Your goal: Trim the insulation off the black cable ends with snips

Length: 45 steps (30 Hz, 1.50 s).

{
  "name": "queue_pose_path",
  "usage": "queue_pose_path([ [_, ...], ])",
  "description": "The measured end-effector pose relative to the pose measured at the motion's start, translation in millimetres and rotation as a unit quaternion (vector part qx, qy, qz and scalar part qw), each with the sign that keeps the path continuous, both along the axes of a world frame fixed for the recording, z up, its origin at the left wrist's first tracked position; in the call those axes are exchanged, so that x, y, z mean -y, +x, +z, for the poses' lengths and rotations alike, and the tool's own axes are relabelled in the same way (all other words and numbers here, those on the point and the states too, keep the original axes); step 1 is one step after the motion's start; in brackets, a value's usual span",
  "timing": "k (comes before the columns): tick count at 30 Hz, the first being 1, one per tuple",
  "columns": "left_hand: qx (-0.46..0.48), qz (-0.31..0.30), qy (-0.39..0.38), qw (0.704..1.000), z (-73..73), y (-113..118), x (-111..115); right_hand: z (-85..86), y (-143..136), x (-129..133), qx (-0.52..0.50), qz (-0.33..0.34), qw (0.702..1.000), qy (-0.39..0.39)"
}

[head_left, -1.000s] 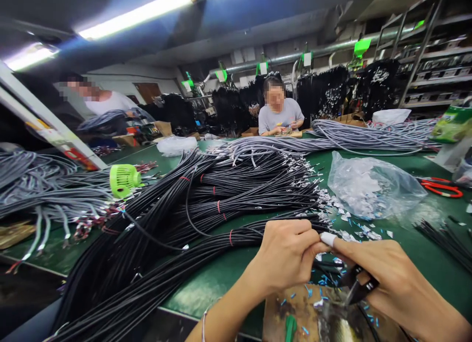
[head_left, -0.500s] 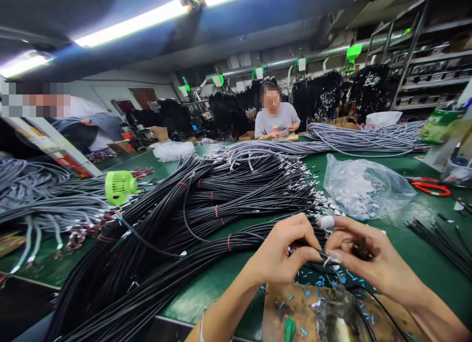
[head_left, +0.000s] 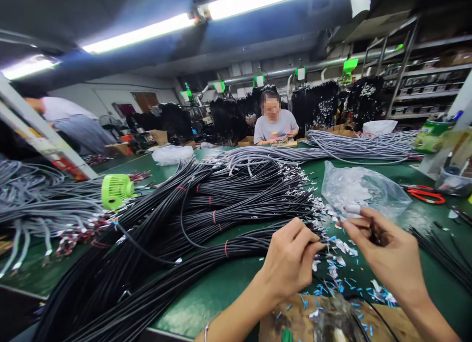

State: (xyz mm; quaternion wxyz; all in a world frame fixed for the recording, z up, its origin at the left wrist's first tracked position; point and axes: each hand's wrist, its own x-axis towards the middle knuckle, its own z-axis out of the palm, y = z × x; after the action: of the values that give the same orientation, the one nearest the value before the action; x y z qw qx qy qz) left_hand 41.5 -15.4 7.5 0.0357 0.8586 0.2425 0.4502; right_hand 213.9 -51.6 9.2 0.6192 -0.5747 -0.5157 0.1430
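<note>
Black cables (head_left: pixel 206 204) lie fanned across the green table (head_left: pixel 221 288), bare ends toward the person, within reach; the left hand (head_left: pixel 291 261) pinches one end near the scraps (head_left: pixel 339 246); the right hand (head_left: pixel 387 253) is clenched on a small dark tool, unclear which

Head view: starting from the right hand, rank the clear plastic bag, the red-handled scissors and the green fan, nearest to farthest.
From the right hand:
1. Clear plastic bag, just beyond its fingers.
2. Red-handled scissors, farther back on the right.
3. Green fan, far across on the left, past the black cable bundles.
</note>
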Motion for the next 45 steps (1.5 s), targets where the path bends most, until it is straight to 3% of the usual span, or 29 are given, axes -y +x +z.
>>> queue_pose_path([
  [2,0.052,-0.019,-0.037,0.998,2.0,0.5,3.8,0.1,5.6,-2.6,0.034,-0.019,0.999,0.001],
  [7,0.089,-0.003,-0.076,0.993,2.2,-1.0,9.0,-1.1,-2.5,8.4,0.081,0.097,0.992,0.023],
  [12,0.093,-0.014,-0.105,0.990,3.4,-1.4,9.1,-4.9,-12.3,14.0,0.062,0.078,0.992,0.079],
  [16,0.089,-0.041,-0.183,0.978,7.5,-0.5,8.7,-9.5,-13.7,12.2,0.113,0.062,0.985,0.114],
  [21,0.085,-0.071,-0.289,0.951,8.7,-2.2,6.3,-14.0,-13.8,11.9,0.195,0.033,0.969,0.149],
  [25,0.093,-0.111,-0.388,0.910,7.9,-4.5,3.3,-15.0,-12.2,12.3,0.243,0.027,0.956,0.159],
  [28,0.090,-0.126,-0.418,0.895,8.3,-5.3,1.9,-15.9,-11.4,13.0,0.247,0.030,0.955,0.162],
  [33,0.092,-0.118,-0.403,0.903,5.5,-3.3,3.5,-15.9,-16.3,12.4,0.186,0.030,0.972,0.139],
  [37,0.132,-0.130,-0.338,0.922,1.1,0.2,6.9,-14.5,-20.1,8.3,0.003,0.092,0.994,0.052],
  [41,0.101,-0.153,-0.194,0.964,1.6,0.9,7.7,-12.0,-20.3,4.9,-0.206,0.210,0.955,-0.025],
  [45,0.096,-0.166,-0.124,0.973,3.6,0.1,8.2,-5.3,-22.2,6.6,-0.295,0.241,0.921,-0.084],
])
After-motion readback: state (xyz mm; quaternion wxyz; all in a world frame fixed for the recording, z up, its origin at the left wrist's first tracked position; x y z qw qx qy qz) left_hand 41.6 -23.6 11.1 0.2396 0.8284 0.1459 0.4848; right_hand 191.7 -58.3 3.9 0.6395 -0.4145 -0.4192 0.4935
